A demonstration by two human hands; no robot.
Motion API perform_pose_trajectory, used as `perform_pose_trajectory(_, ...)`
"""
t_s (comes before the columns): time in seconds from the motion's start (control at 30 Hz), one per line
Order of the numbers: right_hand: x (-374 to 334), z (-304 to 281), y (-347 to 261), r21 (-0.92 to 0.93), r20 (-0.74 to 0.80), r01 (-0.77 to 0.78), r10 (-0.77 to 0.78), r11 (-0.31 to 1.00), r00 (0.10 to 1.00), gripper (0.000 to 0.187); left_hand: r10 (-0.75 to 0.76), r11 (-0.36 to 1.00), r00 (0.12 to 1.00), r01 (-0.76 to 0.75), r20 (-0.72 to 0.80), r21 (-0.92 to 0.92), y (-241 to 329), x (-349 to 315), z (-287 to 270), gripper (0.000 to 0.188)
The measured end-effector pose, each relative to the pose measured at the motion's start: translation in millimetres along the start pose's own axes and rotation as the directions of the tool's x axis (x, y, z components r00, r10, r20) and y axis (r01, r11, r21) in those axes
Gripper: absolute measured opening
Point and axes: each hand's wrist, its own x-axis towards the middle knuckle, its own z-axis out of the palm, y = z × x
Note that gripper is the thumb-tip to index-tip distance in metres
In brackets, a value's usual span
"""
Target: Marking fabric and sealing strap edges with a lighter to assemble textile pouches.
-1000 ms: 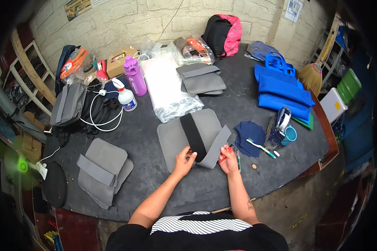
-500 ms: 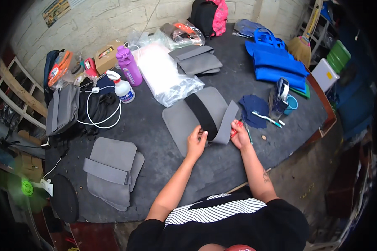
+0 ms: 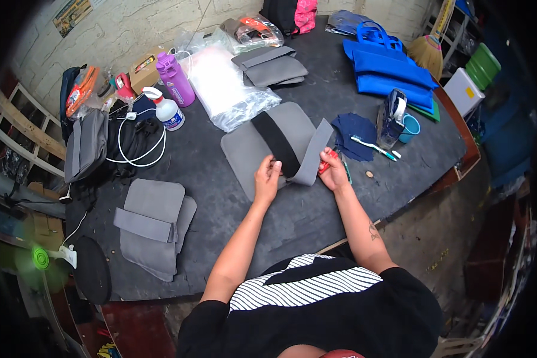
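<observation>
A grey fabric panel (image 3: pixel 238 154) with rounded corners lies on the dark table in front of me, crossed by a wide black band (image 3: pixel 275 140). At its near edge, beside the band's lower end, my left hand (image 3: pixel 267 181) pinches the panel between thumb and fingers. A loose grey strap (image 3: pixel 314 156) stands up from the panel's right side. Just right of the strap, my right hand (image 3: pixel 335 173) is closed around a small red-handled tool (image 3: pixel 325 161); its working end is hidden.
Grey folded panels (image 3: pixel 149 215) lie at the left, another grey piece (image 3: pixel 274 67) at the back. A spray bottle (image 3: pixel 170 113), purple bottle (image 3: pixel 176 80) and plastic-wrapped white sheets (image 3: pixel 218 83) stand or lie beyond. Rightward are navy scraps (image 3: pixel 353 134), a toothbrush (image 3: pixel 373 148), blue cup (image 3: pixel 409 128) and blue bags (image 3: pixel 394 74).
The whole view has shifted, so the table's things sit higher in the picture. Both hands keep nearly the same places at the panel and the red-handled tool.
</observation>
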Motion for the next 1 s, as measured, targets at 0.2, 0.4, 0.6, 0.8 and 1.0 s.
perform_pose_trajectory(0.2, -14.1, 13.8, -8.8, -0.013, 0.034, -0.028, 0.029, 1.0, 0.999, 0.02, 0.006, 0.987, 0.987, -0.031, -0.158, -0.155, 12.0, 1.8, -15.2, 0.04)
perform_pose_trajectory(0.4, -22.8, 38.1, -34.5, -0.221, 0.119, -0.018, 0.045, 0.975, 0.992, 0.022, 0.379, 0.275, 0.744, -0.658, 0.55, 0.701, 115.7, 43.6, -14.0, 0.07)
perform_pose_trajectory(0.6, -6.2, 178.6, -92.5, -0.666, 0.509, 0.656, -0.427, 0.354, 0.747, 0.022, 0.042, 0.361, 0.638, -0.727, 0.769, 0.584, 98.1, 85.7, 0.2, 0.044)
perform_pose_trajectory(0.8, -63.3, 335.2, 2.0, -0.388, 0.917, 0.921, -0.112, -0.031, 0.383, 0.027, 0.226, 0.913, 0.951, -0.282, -0.21, -0.295, -75.5, 117.9, -96.4, 0.006)
perform_pose_trajectory(1.0, -56.3, 304.7, 84.2, -0.326, 0.933, 0.943, 0.142, -0.065, 0.332, 0.012, 0.211, 0.94, 0.944, -0.267, -0.255, -0.211, -37.0, -16.3, -112.0, 0.008)
